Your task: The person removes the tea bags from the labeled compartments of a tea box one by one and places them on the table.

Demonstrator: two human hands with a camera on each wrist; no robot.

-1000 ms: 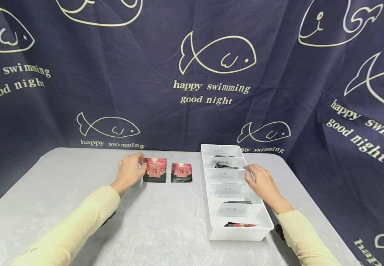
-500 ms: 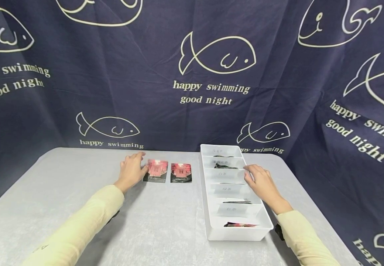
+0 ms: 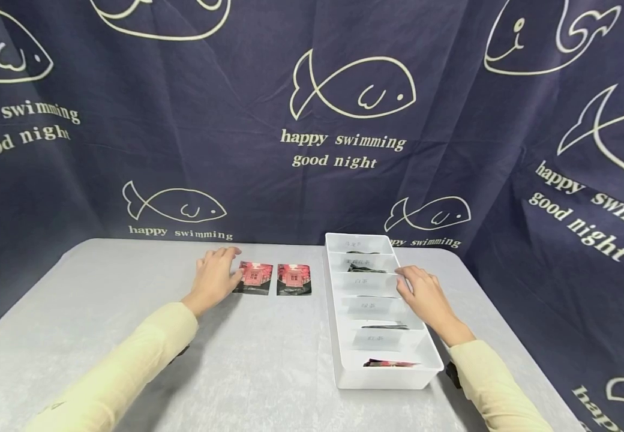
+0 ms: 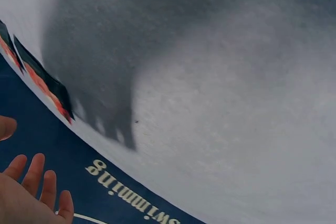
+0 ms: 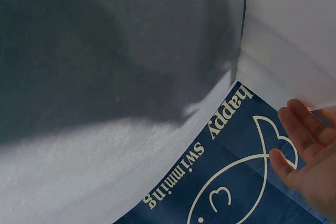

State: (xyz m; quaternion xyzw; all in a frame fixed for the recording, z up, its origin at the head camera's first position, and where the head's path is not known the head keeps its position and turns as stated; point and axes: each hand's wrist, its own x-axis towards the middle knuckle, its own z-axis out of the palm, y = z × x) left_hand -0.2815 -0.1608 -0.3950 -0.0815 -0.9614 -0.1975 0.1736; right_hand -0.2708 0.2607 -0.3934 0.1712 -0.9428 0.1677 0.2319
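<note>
The table (image 3: 258, 360) was pale grey. A long white divided box (image 3: 384, 379) stood on it. Left of the box lay a red and black tea packet (image 3: 293, 279), and farther from the box lay a matching tea packet (image 3: 257, 278).

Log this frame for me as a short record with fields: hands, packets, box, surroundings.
Left hand: open beside the left packet; contact unclear
Right hand: open at the box's right side, holding nothing visible
Packets on table: two, red and black, lying side by side with a gap
Box: white, divided crosswise into five compartments, labelled, right of both packets
In nearest compartment: red-and-dark contents, seen at a slant; count unclear
Backdrop: dark blue, printed with fish and "happy swimming good night"
</note>
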